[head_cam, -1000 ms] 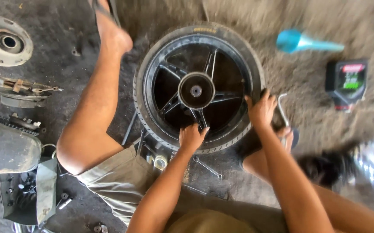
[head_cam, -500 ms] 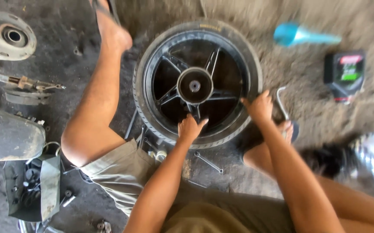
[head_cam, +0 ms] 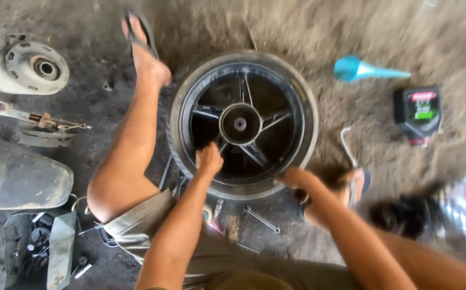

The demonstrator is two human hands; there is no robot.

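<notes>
Two bare hands are seen down on a motorcycle wheel (head_cam: 242,124) that's laid flat on the dirty floor (head_cam: 351,32), black tyre still fitted around the spoked rim. The left hand (head_cam: 209,159) is pressed onto the near side of the rim, fingers curled loosely, nothing gripped as far as can be told. The right hand (head_cam: 296,178) is blurred at the tyre's lower right edge; whether anything is clasped in it can't be made out. The wheel is framed by the person's legs, with a sandalled foot (head_cam: 142,40) stretched out to its upper left. A blue funnel (head_cam: 364,69) and a dark oil bottle (head_cam: 417,114) are parked well off to the right, a small spanner (head_cam: 261,219) is left just below the tyre, and a metal hub part (head_cam: 26,67) is set far left.
</notes>
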